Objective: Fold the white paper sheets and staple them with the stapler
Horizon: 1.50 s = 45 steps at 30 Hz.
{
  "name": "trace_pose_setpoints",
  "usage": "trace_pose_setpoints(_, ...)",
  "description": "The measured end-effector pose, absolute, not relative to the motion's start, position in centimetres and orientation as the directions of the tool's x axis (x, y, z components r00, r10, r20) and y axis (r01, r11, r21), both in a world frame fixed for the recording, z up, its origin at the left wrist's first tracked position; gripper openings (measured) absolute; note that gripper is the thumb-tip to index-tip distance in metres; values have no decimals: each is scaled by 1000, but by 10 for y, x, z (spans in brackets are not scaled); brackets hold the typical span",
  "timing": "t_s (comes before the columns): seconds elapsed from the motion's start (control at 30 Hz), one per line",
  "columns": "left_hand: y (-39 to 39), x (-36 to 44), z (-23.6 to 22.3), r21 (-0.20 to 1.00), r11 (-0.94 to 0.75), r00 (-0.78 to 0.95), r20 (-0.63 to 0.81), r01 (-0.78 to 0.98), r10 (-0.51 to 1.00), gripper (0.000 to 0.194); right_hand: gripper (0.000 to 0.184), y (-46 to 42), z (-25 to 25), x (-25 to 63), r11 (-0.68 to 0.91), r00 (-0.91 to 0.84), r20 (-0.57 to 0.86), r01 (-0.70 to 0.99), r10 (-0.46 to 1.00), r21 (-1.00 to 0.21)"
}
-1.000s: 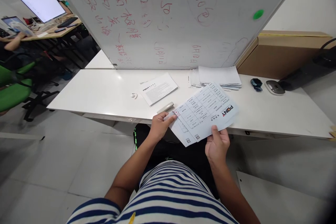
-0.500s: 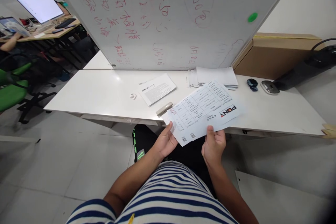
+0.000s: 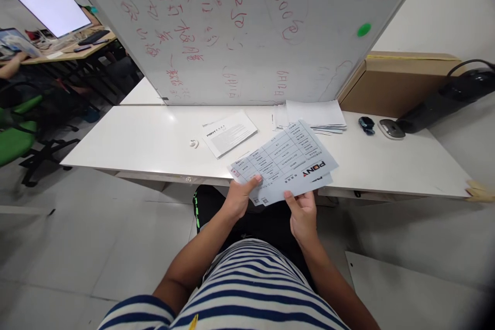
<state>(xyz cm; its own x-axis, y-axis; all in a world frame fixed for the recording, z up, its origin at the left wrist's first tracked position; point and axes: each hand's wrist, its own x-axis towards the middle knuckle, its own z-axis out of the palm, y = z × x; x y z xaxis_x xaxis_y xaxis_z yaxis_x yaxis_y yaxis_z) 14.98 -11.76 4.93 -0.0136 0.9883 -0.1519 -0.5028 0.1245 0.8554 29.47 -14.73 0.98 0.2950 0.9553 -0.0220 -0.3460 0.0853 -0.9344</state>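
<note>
At the front edge of the white desk, I hold two overlapping printed paper sheets (image 3: 286, 154) with a PONY logo, a table of text and small square codes. They lie slightly out of line, the lower one showing along the near edge. My left hand (image 3: 240, 196) pinches their left end, thumb on top. My right hand (image 3: 303, 214) grips the near edge, thumb above and fingers underneath. Beyond them a stack of papers (image 3: 315, 113) rests against the whiteboard. Another printed PONY paper (image 3: 230, 134) lies flat to the left, beside a small white curled item (image 3: 194, 143).
A whiteboard (image 3: 247, 36) with red writing and round magnets stands along the back of the desk (image 3: 127, 139). To the right are a dark watch (image 3: 366, 125), a computer mouse (image 3: 391, 129), a black bottle (image 3: 444, 103) and a cardboard box (image 3: 402, 82). Another person's arm shows far left.
The held sheets have moved left and shifted apart, so a second logo edge shows. My left thumb now lies over the top sheet. The beige stick-like item on the desk is now covered.
</note>
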Motion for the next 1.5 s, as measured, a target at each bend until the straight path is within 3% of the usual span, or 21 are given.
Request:
trace_pose_setpoints(0.1, -112, 140, 49, 940, 65, -86, -100, -334, 991, 47, 64, -134, 7, 326, 87, 333, -30, -330, 942, -940)
trace_pose_setpoints(0.2, -100, 130, 51, 992, 3, -50, -9, -127, 999, 35, 77, -109, 10, 372, 185, 405, 97, -182, 909, -966)
trace_pose_setpoints(0.3, -84, 128, 52, 998, -55, 78, 56, -12, 995, 24, 92, -85, 18, 406, 176, 296, 166, -7, 941, -984)
trace_pose_setpoints(0.4, -69, 134, 46, 998, -50, 127, 47, 24, 991, 24, 99, -69, 23, 416, 54, 159, 53, -4, 986, -999)
trace_pose_setpoints(0.5, -60, 141, 39, 998, -32, 81, 27, 57, 996, 24, 84, -63, 18, 410, -42, 34, -43, -21, 999, -999)
trace_pose_setpoints(0.67, -57, 147, 29, 1000, 9, 119, -11, 24, 993, 31, 60, -66, 3, 387, -33, 98, -35, -30, 995, -999)
trace_pose_setpoints(0.97, -54, 148, 15, 1000, 28, 118, -28, 7, 993, 32, 59, -65, -3, 369, 36, 207, 15, -102, 978, -994)
trace_pose_setpoints(1.17, -54, 143, 17, 1000, 8, 109, -10, 16, 994, 27, 45, -63, 3, 397, -83, 66, -80, 40, 995, -996)
trace_pose_setpoints(1.33, -56, 142, 16, 999, -39, 115, 37, 20, 993, 24, 48, -64, 11, 422, -34, -86, -37, 37, 996, -999)
trace_pose_setpoints(1.5, -61, 146, 34, 989, -136, 160, 125, 60, 979, 20, 38, -67, 13, 427, 120, 46, 131, 194, 990, -974)
